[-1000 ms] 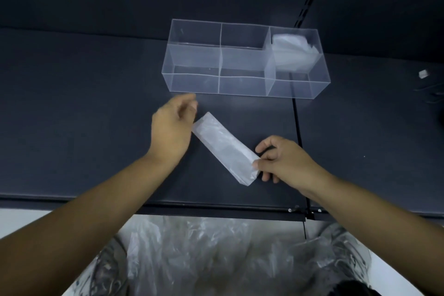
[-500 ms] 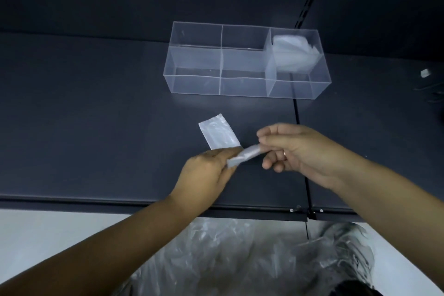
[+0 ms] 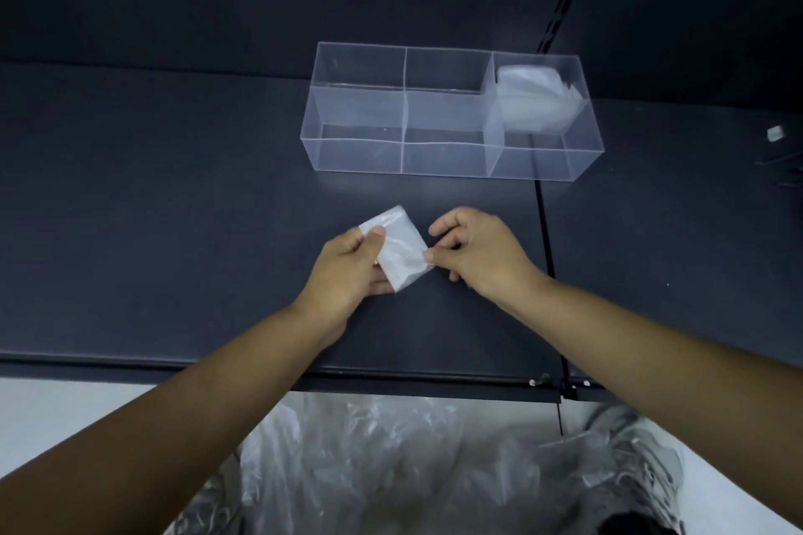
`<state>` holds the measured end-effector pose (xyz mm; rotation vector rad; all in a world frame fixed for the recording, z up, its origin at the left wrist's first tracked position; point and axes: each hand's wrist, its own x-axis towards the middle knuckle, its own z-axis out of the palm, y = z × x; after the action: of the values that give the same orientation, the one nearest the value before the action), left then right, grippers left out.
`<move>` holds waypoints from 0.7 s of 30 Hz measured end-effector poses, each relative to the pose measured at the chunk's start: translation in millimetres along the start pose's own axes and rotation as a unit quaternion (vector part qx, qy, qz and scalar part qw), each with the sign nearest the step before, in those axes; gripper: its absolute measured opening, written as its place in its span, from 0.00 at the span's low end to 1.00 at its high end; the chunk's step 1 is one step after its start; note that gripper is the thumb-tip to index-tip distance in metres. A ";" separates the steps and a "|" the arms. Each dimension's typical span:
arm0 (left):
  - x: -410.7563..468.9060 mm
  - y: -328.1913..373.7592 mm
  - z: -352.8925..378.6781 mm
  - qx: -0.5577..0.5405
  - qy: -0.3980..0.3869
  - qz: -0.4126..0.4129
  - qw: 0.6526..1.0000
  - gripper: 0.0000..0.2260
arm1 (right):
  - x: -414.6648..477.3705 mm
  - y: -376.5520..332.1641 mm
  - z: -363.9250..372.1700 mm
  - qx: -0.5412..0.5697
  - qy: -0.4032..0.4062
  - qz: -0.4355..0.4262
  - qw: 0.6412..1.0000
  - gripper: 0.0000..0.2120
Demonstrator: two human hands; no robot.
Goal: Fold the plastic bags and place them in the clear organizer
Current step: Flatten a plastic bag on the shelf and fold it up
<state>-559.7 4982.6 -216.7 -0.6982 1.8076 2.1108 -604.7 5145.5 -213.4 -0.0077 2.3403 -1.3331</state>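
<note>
pinching folded bag (image 3: 399,252) w/ both hands: left hand (image 3: 347,269), right hand (image 3: 476,250), near clear organizer (image 3: 452,161).

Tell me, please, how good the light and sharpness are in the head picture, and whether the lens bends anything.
Head view: dim, even light; the dark table shows little detail; the folded plastic bag and clear organizer look soft and pale; the wide lens bows the table's front edge; the loose bags below are blurred.

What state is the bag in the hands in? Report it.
Folded: the bag is a small compact rectangle, pinched by the left hand and right hand.
</note>
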 end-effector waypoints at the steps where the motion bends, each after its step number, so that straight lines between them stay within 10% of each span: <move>1: 1.4 0.9 -0.7 -0.007 0.009 -0.006 1.000 0.10 | 1.5 -0.5 0.6 -0.011 0.003 0.002 1.000 0.09; 7: 5.7 -0.6 -14.9 0.123 0.131 0.063 0.982 0.11 | 7.1 -3.8 1.9 -0.059 0.000 0.006 0.998 0.10; 11: -0.2 -7.3 -20.4 0.429 0.139 0.319 0.834 0.15 | 10.1 -5.0 3.4 -0.071 -0.006 0.005 0.997 0.09; 15: 3.3 -19.1 -14.4 0.597 0.003 0.327 0.732 0.22 | 9.0 -6.3 5.2 -0.079 0.000 0.006 0.997 0.08; 21: 11.4 -24.8 -22.2 0.608 -0.004 0.269 0.747 0.34 | 2.6 -8.1 8.5 -0.145 0.023 -0.021 0.989 0.08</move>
<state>-552.9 4964.3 -245.9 0.2267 2.9574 0.6165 -605.5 5133.6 -211.5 -0.1169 2.5648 -1.0093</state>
